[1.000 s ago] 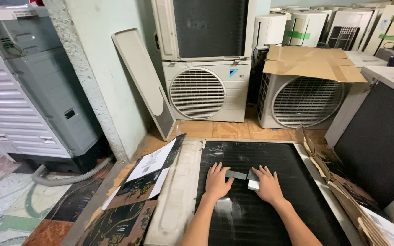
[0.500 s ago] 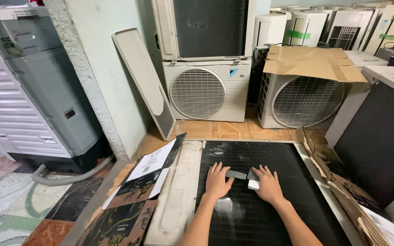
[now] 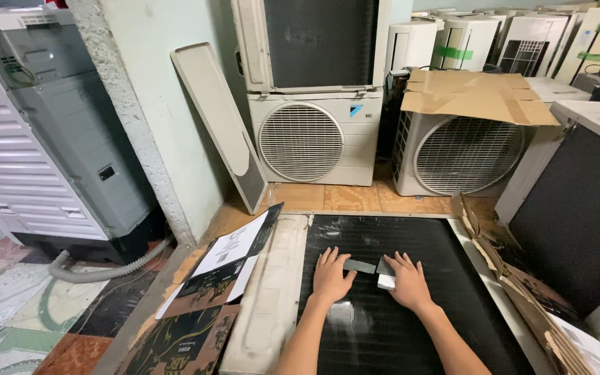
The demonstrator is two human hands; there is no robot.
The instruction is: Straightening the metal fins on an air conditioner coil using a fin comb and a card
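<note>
Both forearms reach in from six o'clock, side by side, palms down on the black finned panel [image 3: 383, 326] of an air-conditioner unit lying flat on the floor. The left hand [image 3: 330, 277] lies open and flat, fingers spread and pointing toward twelve, its thumb touching the left end of a small grey strip [image 3: 360, 266] that rests on the fins. The right hand [image 3: 407, 281] is also open, fingers extended toward eleven; its thumb and forefinger rest against a small pale block [image 3: 386, 280] at the strip's right end, and whether they pinch it cannot be told. The strip and block sit between the two hands, near the panel's centre. At nine o'clock of the hands lies flattened printed cardboard [image 3: 210, 292]; at twelve stands an outdoor fan unit [image 3: 317, 139]
</note>
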